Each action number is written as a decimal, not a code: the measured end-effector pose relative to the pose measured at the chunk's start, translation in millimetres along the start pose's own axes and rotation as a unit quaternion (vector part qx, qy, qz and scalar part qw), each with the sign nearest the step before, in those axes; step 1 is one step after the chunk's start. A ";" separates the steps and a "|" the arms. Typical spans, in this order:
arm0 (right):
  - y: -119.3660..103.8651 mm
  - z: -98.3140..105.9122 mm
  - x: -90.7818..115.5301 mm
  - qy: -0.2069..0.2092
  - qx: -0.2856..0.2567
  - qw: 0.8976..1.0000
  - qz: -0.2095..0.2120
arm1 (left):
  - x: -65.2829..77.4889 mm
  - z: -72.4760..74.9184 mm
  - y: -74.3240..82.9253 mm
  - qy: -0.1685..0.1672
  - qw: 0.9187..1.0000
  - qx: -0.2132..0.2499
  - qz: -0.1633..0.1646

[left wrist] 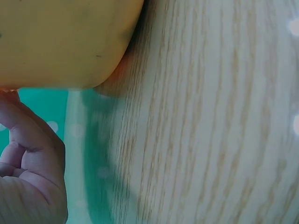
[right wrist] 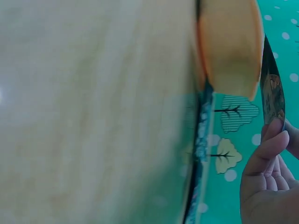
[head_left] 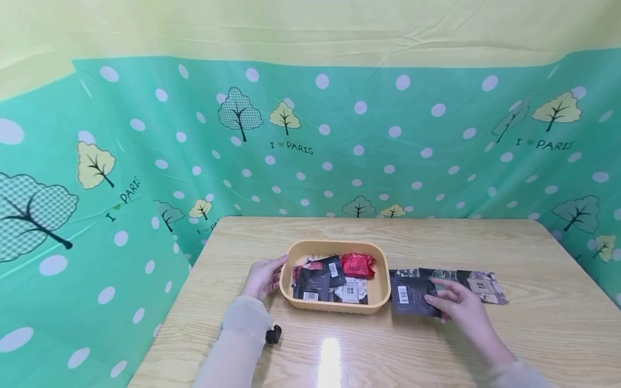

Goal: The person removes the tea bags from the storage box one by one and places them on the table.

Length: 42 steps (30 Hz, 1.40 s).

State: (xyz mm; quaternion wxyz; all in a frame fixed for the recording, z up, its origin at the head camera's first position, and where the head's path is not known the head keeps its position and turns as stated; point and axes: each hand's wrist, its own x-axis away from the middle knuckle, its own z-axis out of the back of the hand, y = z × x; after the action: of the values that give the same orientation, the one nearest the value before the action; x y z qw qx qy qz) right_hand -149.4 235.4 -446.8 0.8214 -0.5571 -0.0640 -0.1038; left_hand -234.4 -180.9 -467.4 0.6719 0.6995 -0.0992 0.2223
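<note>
Green cloth [head_left: 359, 167] hangs at 12 o'clock beyond the tabletop [head_left: 402, 355], whose sheen suggests that things slide easily on it.

The yellow tub [head_left: 335, 307] stands on the tabletop. It looks like stiff, light plastic, probably easy to nudge; the rim or end wall is the place to hold it. The left hand [head_left: 260, 277] does so at the tub's 9 o'clock, fingers bent against the end.

At the tub's 3 o'clock lies a row of packets [head_left: 480, 284], overlapped in the head view by the held packet. Flat on the wood, they would likely be awkward to pick up without catching an edge.

The right hand [head_left: 458, 304] pinches the held packet [head_left: 416, 297] by its 3 o'clock edge, thumb against fingers. That packet is at about the tub's 4 o'clock, raised clear of the tabletop, barcode side showing. It should be very light, thin and fairly stiff, with slick film that could slip or crease; an edge pinch suits it. What it contains cannot be told.

Inside the tub, a dark packet [head_left: 312, 283] lies toward 8 o'clock, and a crinkled red packet [head_left: 358, 265] toward 2. The red one looks plumper and softer, so a gentle grip around its body would suit.
</note>
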 end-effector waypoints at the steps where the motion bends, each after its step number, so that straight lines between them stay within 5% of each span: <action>1: 2.5 -0.4 0.4 -0.003 0.003 1.000 -0.005 | 0.1 0.1 -0.3 0.000 1.000 0.001 -0.001; 14: 27.9 -13.1 1.1 -0.016 0.032 0.999 -0.007 | -1.9 0.4 -2.8 0.003 1.000 0.001 0.001; 42: 25.5 -21.1 0.7 -0.012 0.156 0.988 -0.008 | 0.6 -1.2 -0.5 0.003 1.000 0.004 0.000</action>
State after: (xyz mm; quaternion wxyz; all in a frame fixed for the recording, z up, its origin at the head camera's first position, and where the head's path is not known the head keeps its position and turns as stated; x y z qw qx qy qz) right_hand -142.8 224.9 -477.5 0.8963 -0.4232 -0.0937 -0.0929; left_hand -233.9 -179.6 -467.5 0.6694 0.7016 -0.0963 0.2245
